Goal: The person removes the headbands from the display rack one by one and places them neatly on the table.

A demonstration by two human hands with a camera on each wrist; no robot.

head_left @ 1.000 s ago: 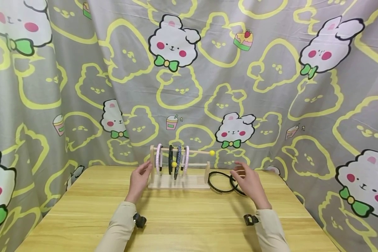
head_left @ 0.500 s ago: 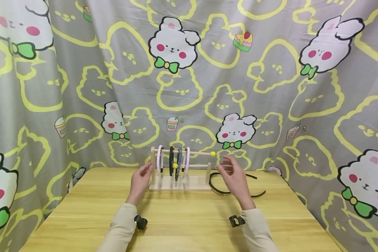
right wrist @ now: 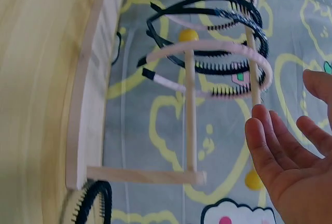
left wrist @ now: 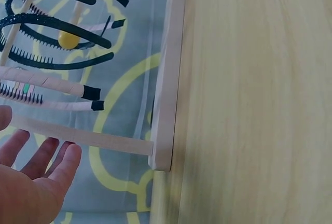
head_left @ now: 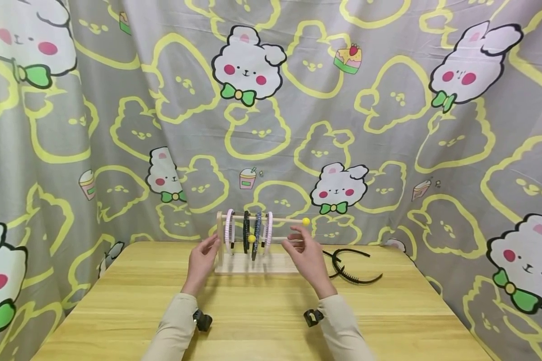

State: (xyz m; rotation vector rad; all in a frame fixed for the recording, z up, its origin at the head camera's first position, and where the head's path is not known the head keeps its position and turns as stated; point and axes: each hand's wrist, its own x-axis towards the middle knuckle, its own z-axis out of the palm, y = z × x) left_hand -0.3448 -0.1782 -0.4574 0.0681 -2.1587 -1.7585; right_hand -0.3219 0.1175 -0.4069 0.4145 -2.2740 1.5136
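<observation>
between open hands, rack rods crosswise

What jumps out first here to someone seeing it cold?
The wooden headband rack at the far middle of the yellow table, with four headbands hanging on its rods. Both hands frame it: the left hand by its left post, the right hand in front of its right end, both holding nothing. Two black headbands lie on the table to the right, and the loud bunny-print curtain fills the background.

Bright, even indoor light, soft shadows on the table, wide-angle bowing at edges, slight wrist-view motion blur.
</observation>
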